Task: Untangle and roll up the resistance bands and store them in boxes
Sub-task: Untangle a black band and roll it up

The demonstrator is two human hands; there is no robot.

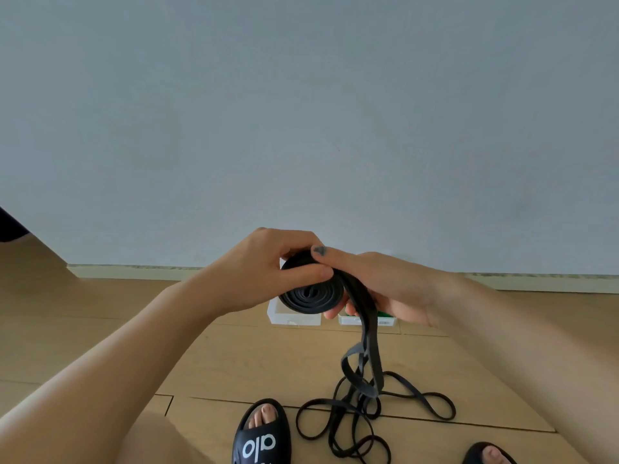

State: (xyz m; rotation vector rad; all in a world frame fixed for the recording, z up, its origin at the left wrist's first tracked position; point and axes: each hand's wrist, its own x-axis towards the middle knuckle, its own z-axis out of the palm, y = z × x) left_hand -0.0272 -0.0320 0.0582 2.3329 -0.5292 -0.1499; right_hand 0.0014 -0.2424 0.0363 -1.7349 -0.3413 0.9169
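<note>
Both hands hold a black resistance band [310, 296] wound into a flat coil in front of me. My left hand [268, 262] pinches the coil's upper left edge between thumb and fingers. My right hand [385, 286] cups the coil from the right, its index finger lying over the top. The band's loose tail [370, 346] hangs from the coil down to the floor. There it joins a tangle of thinner black bands [368, 413]. Two white boxes stand on the floor behind my hands, one on the left [291, 318] and one on the right [385, 320] with something green inside.
Wooden floor [234, 363] runs to a pale skirting board [134, 271] and a grey wall. My feet in black slides show at the bottom, the left foot [263, 433] beside the tangle and the right foot [489, 453] at the frame edge.
</note>
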